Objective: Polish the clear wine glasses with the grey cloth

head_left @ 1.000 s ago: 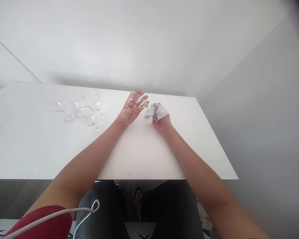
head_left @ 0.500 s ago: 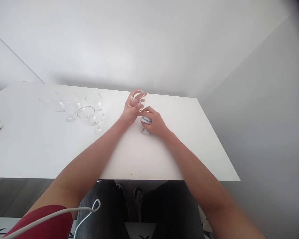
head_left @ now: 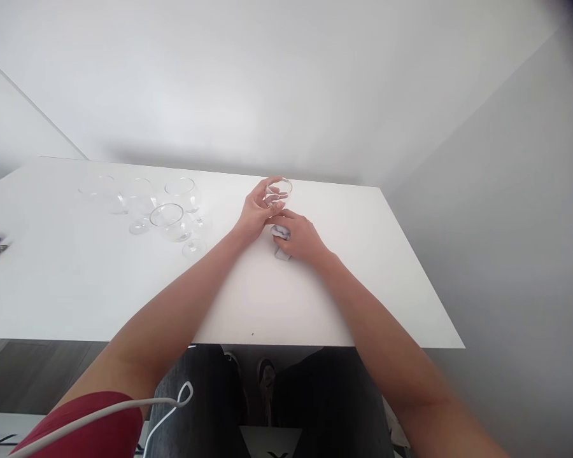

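- Your left hand [head_left: 255,213] grips the bowl of a glass [head_left: 281,189], rim up, just above the centre of the frame.
- Your right hand [head_left: 306,238], right beside it near mid-frame, is closed on a pale cloth [head_left: 281,233]; you can't tell whether the cloth touches the glass.
- More glasses [head_left: 168,222] stand grouped left of centre on the white table [head_left: 90,286].
- A cable [head_left: 124,405] crosses your red sleeve [head_left: 93,423], lower left.
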`<action>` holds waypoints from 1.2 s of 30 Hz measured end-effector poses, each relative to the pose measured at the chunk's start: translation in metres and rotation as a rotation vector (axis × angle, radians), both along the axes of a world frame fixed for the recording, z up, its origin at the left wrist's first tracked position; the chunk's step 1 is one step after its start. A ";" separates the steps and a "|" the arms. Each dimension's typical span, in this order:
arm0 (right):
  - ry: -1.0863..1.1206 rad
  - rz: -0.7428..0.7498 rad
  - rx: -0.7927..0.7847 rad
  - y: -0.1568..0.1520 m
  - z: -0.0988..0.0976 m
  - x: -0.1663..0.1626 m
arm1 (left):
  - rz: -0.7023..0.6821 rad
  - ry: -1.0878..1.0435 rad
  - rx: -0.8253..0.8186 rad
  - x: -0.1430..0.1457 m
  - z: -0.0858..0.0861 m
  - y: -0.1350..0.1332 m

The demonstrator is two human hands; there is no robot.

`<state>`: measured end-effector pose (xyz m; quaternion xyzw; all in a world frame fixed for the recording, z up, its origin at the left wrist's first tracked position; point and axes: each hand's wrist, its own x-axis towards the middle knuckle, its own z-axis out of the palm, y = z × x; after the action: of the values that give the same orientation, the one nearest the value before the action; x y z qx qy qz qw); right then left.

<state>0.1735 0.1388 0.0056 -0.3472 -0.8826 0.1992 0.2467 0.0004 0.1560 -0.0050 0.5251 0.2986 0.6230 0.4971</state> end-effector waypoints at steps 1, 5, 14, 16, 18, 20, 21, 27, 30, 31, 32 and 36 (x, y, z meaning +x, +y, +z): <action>-0.003 -0.023 0.004 0.001 -0.001 0.000 | 0.003 0.001 0.000 0.000 -0.001 0.000; -0.029 -0.091 -0.004 0.004 -0.005 0.000 | 0.037 0.041 0.015 0.001 -0.002 0.001; -0.118 -0.132 -0.040 0.007 -0.004 0.002 | 0.042 0.051 0.013 0.002 -0.007 0.005; -0.134 -0.150 -0.036 0.008 -0.003 0.002 | 0.026 0.061 0.016 0.003 -0.008 0.006; -0.150 -0.169 -0.029 0.010 -0.004 0.002 | 0.011 0.061 0.020 0.003 -0.007 0.005; -0.167 -0.194 -0.023 0.011 -0.004 0.004 | 0.016 0.050 0.007 0.004 -0.005 0.004; -0.179 -0.211 -0.020 0.012 -0.004 0.004 | 0.026 0.043 -0.010 0.004 -0.004 0.003; -0.311 -0.440 -0.052 0.013 0.001 0.008 | 0.185 0.025 -0.207 0.005 0.000 0.001; -0.389 -0.593 -0.117 0.011 0.005 0.008 | 0.257 0.003 -0.262 0.004 -0.004 0.003; -0.404 -0.636 -0.136 0.010 0.006 0.009 | 0.263 -0.005 -0.266 0.004 -0.005 0.004; -0.415 -0.673 -0.152 0.010 0.007 0.010 | 0.266 -0.013 -0.266 0.003 -0.006 0.005; -0.426 -0.774 -0.181 0.009 0.010 0.015 | 0.257 -0.058 -0.268 0.003 -0.005 0.005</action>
<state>0.1881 0.1475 0.0160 -0.7052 -0.6978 0.0926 0.0847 0.0038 0.1610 -0.0100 0.3935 0.4289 0.6509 0.4874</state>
